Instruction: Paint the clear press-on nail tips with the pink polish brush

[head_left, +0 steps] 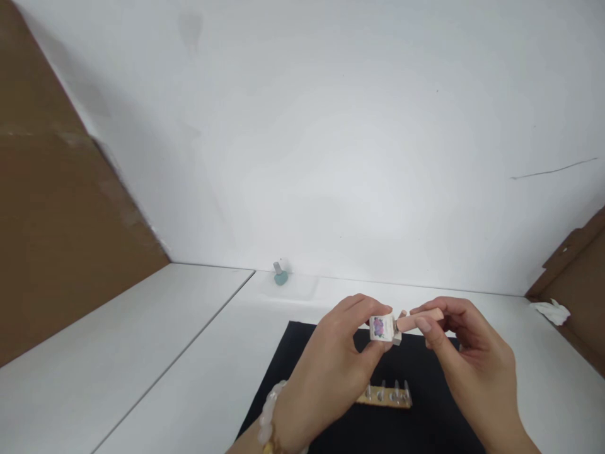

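My left hand (343, 343) pinches a small white bottle (382, 328) with a purple flower label, held sideways above a black mat (425, 416). My right hand (466, 350) grips the bottle's long pink cap (420, 320) between thumb and fingers, right at the bottle's neck. Both hands are closed and meet in front of me. Below them on the mat lies a wooden strip (387, 396) holding several clear nail tips. A bead bracelet (267, 419) circles my left wrist.
A teal nail polish bottle (280, 273) stands at the back of the white table (189, 378) by the white wall. A crumpled white tissue (551, 311) lies at the far right. Brown cardboard panels (57, 239) flank both sides.
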Demonstrator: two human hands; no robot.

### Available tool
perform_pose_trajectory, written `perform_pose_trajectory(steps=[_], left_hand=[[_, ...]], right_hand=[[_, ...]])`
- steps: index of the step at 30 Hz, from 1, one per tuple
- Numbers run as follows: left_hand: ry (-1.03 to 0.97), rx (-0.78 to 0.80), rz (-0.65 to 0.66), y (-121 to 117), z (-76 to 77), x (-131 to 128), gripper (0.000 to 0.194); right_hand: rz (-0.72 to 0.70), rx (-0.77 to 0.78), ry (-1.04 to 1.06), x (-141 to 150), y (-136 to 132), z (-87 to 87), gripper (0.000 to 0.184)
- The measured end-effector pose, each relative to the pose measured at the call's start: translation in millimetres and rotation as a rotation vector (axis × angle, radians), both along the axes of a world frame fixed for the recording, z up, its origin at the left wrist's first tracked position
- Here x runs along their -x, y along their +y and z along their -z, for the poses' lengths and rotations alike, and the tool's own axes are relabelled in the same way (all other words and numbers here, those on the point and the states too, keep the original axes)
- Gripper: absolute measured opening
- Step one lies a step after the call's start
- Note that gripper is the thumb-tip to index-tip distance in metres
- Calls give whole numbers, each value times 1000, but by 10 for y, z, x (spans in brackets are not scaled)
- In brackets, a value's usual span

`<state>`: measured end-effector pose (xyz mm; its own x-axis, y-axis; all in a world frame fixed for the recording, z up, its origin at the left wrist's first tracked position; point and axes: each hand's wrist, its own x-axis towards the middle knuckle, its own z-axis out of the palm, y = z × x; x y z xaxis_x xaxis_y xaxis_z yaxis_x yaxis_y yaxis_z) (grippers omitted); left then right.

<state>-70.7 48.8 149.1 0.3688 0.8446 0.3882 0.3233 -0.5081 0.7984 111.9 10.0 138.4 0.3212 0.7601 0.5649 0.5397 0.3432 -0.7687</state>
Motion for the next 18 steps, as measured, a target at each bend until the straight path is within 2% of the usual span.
perform_pose_trajectory(steps=[14,18], left_hand=[[1,-3,1,-4,-10,4,28],[24,20,11,15,-18,7,26]], right_hand=[[-14,7,23,16,13,-7,8],[-14,57,48,5,26,-3,12]])
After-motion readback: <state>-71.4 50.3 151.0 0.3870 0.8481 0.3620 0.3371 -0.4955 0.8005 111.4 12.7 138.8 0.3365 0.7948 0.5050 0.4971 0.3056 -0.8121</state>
